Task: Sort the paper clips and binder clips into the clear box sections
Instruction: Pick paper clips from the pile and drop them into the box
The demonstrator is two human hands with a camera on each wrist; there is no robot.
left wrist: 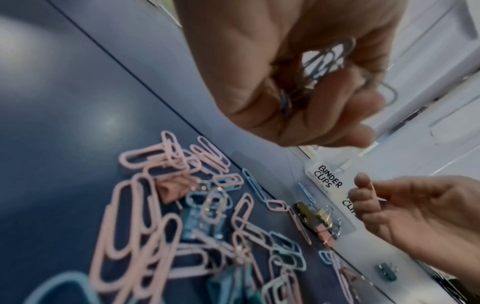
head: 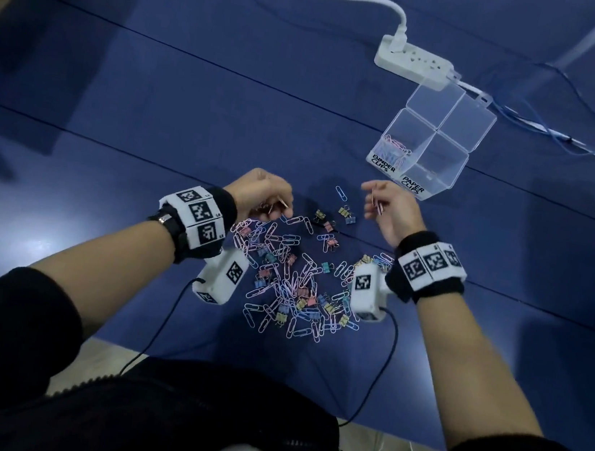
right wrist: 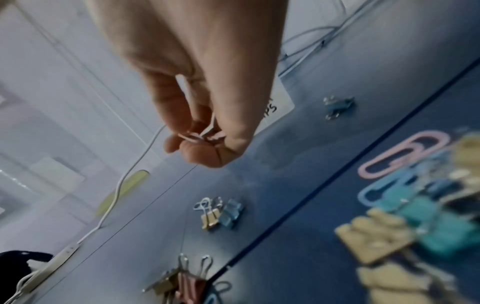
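Left hand [head: 260, 192] hovered over the far-left edge of the clip pile [head: 300, 282], fingers curled round a bunch of paper clips [left wrist: 324, 67], blue-grey ones showing in the left wrist view. The pile itself, pink and blue paper clips mixed with pastel binder clips, lay spread on the blue mat [head: 131, 127] between both wrists. A few binder clips [head: 346, 214] and one blue paper clip [head: 341, 193] sat apart beyond the pile, between the hands. Right hand [head: 390, 209] was raised just beside the near corner of the clear box [head: 435, 145], thumb and fingers pinching a pink paper clip [right wrist: 200, 135]. The box's compartment labelled BINDER CLIPS held some pink and blue paper clips [head: 393, 147]; the PAPER CLIPS compartment looked bare. White power strip [head: 414, 61] lay just behind the box.
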